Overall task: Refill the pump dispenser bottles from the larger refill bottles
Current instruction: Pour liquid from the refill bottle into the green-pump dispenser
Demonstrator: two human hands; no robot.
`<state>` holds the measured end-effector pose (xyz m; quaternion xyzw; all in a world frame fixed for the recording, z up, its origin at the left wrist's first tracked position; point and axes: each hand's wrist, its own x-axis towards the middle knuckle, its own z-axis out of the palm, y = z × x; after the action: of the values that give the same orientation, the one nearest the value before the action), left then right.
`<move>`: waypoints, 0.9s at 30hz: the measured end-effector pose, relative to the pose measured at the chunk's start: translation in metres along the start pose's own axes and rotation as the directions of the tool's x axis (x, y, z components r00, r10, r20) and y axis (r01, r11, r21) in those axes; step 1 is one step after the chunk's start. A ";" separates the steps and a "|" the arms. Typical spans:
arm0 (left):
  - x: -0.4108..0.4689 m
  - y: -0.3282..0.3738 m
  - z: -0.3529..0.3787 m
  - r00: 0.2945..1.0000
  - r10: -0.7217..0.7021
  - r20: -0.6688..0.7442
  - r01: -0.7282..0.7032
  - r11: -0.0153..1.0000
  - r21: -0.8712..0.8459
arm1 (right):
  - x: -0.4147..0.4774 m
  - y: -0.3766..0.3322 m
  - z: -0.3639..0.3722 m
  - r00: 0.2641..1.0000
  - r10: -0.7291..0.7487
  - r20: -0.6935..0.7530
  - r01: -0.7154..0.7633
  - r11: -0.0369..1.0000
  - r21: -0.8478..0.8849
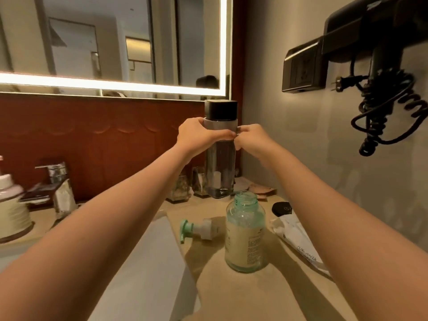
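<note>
The lit-edged mirror [111, 42] fills the wall up and to the left of the open dispenser bottle [246, 239], which stands upright on the beige countertop [266, 293]. The counter's front edge is cut off by the frame. Left of that bottle the white sink basin [143, 262] drops away, its rim running close by the bottle's base. There is bare counter in front of the bottle. High to its right a black hair dryer [370, 26] hangs on the wall with a coiled cord.

Directly behind the dispenser bottle is the tall clear bottle [221, 167] with a black cap, upright; whether its base touches the counter cannot be told. The left hand [196, 135] wraps its fingers round this tall bottle just under the cap. The right hand [252, 140] has its fingers curled, tips pinching the tall bottle's right side at the same height.

The dispenser bottle has no top on its neck and holds creamy liquid up to about its shoulder. Its label carries fine print too small to read. Just left of it lies the pump head [199, 229] on its side – green nozzle pointing away from the bottle. To its right a white packet [298, 239] seems to read "PURE WATER"; the arm hides part of it. Behind and left stand two glass tumblers [180, 188], blurred, and further left a chrome tap [58, 181]. Behind and right – a small black disc [281, 208], its mark unreadable
</note>
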<state>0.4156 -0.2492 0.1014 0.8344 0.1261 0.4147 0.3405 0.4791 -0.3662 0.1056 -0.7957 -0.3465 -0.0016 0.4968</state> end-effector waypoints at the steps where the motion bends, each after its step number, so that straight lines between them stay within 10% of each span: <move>1: -0.011 0.003 -0.016 1.000 -0.005 -0.019 0.005 1.000 0.010 | -0.011 -0.012 0.004 0.999 -0.027 0.019 0.027 1.000 0.006; 12: -0.109 0.006 -0.083 0.989 -0.142 -0.040 0.144 0.989 0.044 | -0.116 -0.034 0.052 0.963 -0.097 0.252 0.049 0.980 0.192; 27: -0.187 0.027 -0.017 0.969 -0.218 0.116 0.227 0.971 -0.069 | -0.201 0.022 0.043 0.991 0.066 -0.119 -0.055 0.994 0.093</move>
<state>0.2834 -0.3533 0.0137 0.8215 0.1832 0.3331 0.4251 0.3241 -0.4483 -0.0034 -0.7811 -0.2910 -0.0194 0.5521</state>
